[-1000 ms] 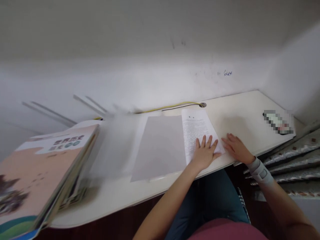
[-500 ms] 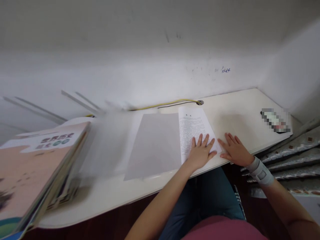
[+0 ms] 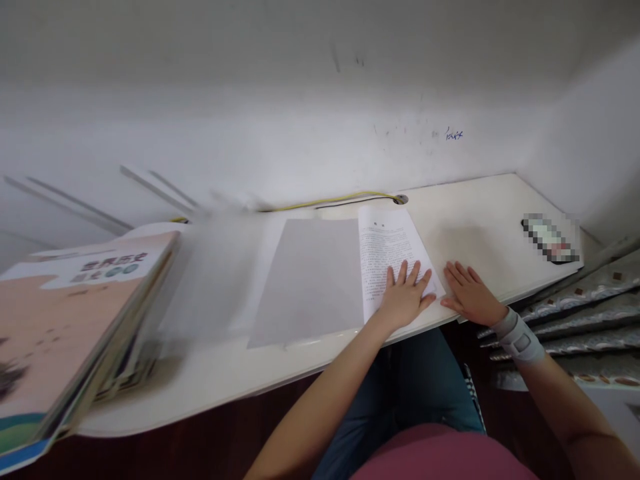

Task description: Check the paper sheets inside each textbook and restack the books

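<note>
A printed page [image 3: 383, 257] lies flat on the white desk, with a plain grey sheet [image 3: 310, 280] joining it on the left, like an open booklet. My left hand [image 3: 406, 297] rests palm down on the lower right of the page, fingers spread over the text. Just right of the page's lower corner, my right hand [image 3: 470, 293] lies flat on the desk, its fingers straight and its thumb close to the paper's edge. A grey band [image 3: 520, 337] wraps the right wrist. Neither hand grasps anything.
A stack of books with a pink cover [image 3: 90, 300] stands at the left. A phone-like object, partly pixelated [image 3: 550, 239], lies at the right. A yellow cable [image 3: 330, 200] runs along the wall to a desk hole [image 3: 401, 199]. Silvery patterned folds [image 3: 585, 307] hang beside the right edge.
My right hand's fingers have drawn closer together, and the hand has shifted slightly right of the page edge. My left hand stays spread on the page. The view has tilted slightly.
</note>
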A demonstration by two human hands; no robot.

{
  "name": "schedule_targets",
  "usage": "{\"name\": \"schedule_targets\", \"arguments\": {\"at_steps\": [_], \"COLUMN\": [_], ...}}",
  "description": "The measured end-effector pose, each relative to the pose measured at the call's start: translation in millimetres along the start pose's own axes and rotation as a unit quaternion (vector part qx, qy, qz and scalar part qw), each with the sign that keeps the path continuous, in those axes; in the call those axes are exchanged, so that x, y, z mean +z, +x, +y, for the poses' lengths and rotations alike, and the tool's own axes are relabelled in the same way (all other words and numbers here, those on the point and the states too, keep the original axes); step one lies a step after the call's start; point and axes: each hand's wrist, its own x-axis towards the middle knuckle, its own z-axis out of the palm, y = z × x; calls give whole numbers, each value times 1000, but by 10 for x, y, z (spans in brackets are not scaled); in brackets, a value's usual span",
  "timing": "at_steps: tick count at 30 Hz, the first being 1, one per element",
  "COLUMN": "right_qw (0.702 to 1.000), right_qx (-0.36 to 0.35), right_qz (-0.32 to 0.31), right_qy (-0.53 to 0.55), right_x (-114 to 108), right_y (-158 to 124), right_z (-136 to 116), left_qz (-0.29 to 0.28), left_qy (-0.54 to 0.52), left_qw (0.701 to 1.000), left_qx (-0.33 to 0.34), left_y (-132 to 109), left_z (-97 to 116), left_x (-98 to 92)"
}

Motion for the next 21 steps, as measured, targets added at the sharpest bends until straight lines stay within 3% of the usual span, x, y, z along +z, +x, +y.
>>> {"name": "schedule_targets", "arguments": {"at_steps": [15, 21], "right_qw": [999, 997], "right_qx": [-3, -8], "right_qz": [-22, -18], "right_qy": [29, 76], "right_x": [-33, 14], "right_y": [3, -34], "right_z": [51, 95], "left_qz": [9, -4], "left_qy": [2, 7], "left_qw": [1000, 1000], "left_qx": [4, -16], "left_y": [-15, 10], "left_z": [-17, 78], "left_x": [23, -37]}}
